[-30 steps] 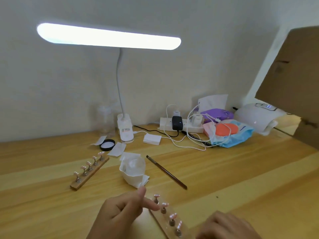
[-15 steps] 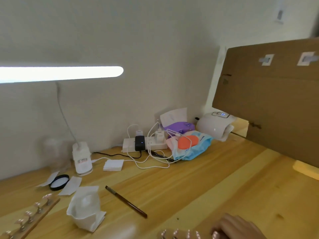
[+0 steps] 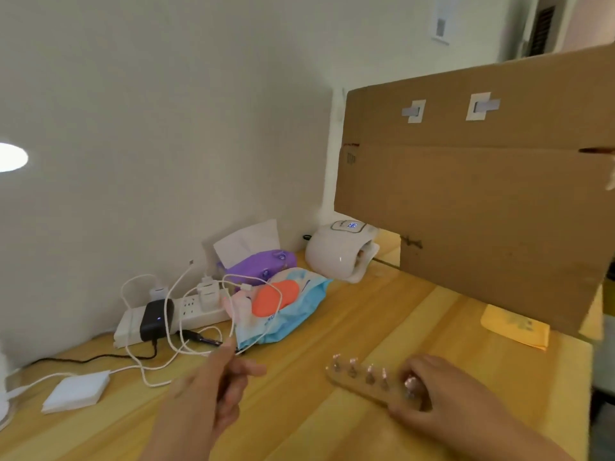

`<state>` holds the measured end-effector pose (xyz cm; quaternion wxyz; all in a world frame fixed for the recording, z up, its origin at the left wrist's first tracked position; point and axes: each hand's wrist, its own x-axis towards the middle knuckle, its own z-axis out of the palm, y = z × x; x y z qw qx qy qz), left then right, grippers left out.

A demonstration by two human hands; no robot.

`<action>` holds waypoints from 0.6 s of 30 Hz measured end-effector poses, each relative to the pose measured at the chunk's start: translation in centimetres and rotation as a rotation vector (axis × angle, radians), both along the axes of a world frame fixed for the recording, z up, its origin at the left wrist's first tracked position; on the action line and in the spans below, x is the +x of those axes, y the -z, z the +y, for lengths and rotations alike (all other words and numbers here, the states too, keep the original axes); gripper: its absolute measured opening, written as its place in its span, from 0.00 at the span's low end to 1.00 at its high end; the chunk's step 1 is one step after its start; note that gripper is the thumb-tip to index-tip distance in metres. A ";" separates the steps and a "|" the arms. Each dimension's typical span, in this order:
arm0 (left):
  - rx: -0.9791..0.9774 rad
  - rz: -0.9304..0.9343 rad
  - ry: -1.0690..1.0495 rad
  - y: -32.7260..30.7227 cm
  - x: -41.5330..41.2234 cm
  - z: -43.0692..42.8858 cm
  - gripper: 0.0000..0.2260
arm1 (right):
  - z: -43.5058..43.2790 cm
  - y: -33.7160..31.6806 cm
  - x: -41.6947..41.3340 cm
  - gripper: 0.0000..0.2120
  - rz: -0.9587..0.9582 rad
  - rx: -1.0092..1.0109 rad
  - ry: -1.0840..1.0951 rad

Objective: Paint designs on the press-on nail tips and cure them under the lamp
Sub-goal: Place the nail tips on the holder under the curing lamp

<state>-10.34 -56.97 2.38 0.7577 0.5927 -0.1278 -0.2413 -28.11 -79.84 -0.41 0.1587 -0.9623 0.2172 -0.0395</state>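
Observation:
A wooden strip (image 3: 357, 382) carries several press-on nail tips (image 3: 369, 374) on small stands. My right hand (image 3: 442, 397) grips its right end, thumb under and fingers over, holding it just above the wooden table (image 3: 349, 331). My left hand (image 3: 213, 390) hovers to the left of the strip with fingers loosely bent and nothing in it. The white curing lamp (image 3: 339, 252) sits at the back of the table, its display lit, opening facing right.
A tall cardboard sheet (image 3: 482, 194) stands at the right, just behind the curing lamp. A power strip (image 3: 196, 311) with chargers and white cables, a purple tissue pack (image 3: 263, 266), a blue wipes pack (image 3: 289, 311) and a white pad (image 3: 78, 390) lie at the back left.
The view has swung right; the desk lamp, brush and second nail strip have left the frame. My right hand has carried the strip rightward toward the curing lamp, and my left hand let go.

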 end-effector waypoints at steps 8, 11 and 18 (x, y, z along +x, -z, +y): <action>-0.137 -0.144 -0.347 0.4 1.7 -15.1 0.21 | -12.1 -2.4 7.6 0.12 -0.371 0.571 0.196; -0.164 -0.010 -0.446 3.0 2.4 -16.3 0.21 | -15.9 -1.7 13.4 0.07 -0.493 0.403 0.361; -0.164 0.072 -0.402 4.4 3.8 -16.7 0.25 | -18.3 0.2 23.4 0.12 -0.330 0.104 0.295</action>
